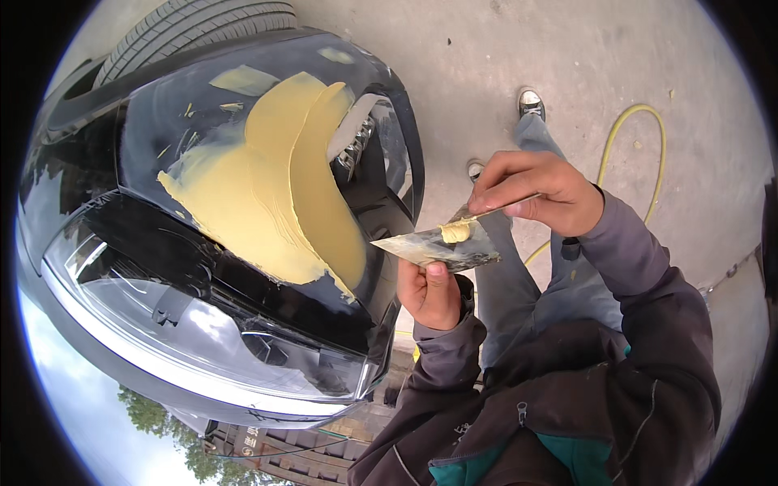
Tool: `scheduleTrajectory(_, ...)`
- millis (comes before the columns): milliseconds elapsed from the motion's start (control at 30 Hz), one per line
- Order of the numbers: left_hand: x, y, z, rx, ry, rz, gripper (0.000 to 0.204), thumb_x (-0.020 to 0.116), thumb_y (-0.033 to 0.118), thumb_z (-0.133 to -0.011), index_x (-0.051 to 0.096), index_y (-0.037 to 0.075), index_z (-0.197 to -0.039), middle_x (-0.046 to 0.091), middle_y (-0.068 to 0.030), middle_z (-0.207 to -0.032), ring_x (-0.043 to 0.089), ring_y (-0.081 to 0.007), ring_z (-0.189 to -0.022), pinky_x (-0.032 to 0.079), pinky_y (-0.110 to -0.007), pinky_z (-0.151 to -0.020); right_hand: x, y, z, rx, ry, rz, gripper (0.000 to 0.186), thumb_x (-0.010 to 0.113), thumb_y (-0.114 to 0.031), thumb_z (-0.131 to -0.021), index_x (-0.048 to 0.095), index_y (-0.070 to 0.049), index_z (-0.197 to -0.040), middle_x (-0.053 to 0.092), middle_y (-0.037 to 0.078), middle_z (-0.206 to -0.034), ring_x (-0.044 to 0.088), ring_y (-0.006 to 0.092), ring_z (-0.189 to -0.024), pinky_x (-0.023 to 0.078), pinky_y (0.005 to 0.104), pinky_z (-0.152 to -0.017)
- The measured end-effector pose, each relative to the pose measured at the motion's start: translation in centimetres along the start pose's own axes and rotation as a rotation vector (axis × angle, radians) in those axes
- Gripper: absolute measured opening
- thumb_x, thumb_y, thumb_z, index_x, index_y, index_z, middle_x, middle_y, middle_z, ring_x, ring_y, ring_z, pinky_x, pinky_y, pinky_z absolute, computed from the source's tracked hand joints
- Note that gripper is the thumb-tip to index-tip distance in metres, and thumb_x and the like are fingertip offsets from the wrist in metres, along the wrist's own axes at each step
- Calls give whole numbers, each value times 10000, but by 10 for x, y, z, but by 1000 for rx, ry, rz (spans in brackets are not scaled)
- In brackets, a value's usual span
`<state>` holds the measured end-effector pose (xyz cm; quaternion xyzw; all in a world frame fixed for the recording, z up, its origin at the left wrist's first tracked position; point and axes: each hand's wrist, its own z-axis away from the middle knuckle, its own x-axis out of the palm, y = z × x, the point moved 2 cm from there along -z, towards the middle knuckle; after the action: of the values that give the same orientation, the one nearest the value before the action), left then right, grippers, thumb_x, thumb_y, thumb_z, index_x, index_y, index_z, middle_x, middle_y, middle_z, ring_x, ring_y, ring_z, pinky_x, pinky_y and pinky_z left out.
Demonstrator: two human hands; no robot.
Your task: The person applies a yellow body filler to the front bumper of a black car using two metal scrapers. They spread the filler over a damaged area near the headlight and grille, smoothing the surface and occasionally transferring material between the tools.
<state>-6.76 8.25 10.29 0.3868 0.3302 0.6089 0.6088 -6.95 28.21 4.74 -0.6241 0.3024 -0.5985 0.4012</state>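
My left hand (431, 296) grips a thin, smeared metal putty plate (421, 245) by its lower edge, thumb on top. A lump of yellow filler (455, 232) sits on that plate. Above it, my right hand (551, 194) pinches a thin scraper (519, 204), whose far edge meets the filler. Left of both hands, a broad coat of wet-looking yellow filler (271, 190) covers part of the dark car body panel (178, 105). A raised ridge curves through the coat, and its edges are ragged. My hands are apart from the panel.
A tyre (194, 32) stands at the far left. Beside the filler is a lamp (355, 150) set in the body; car glass (219, 332) lies lower left. A yellow hose (663, 150) loops over the concrete floor (454, 73) at right, near my legs (519, 275).
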Motion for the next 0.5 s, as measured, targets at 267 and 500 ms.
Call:
scheduleTrajectory(267,-47,31,42,-25,33,-177,422,620,207,-868,475,-92,-1128,589,-150,-1023,560,-192,-914,419,-307,-856,-39,147,-124,521,569,-28,316,495,-79,-882,557,-21,-1186,628,79,-1023,577,142,-906,458,298,-783)
scheduleTrajectory(500,-72,49,67,-80,-107,-407,184,572,133,-884,584,-45,-928,564,-26,-639,465,-73,-562,364,-225,-520,-23,160,-194,411,557,363,340,490,-58,-832,595,-35,-1155,644,106,-952,591,164,-828,471,313,-729)
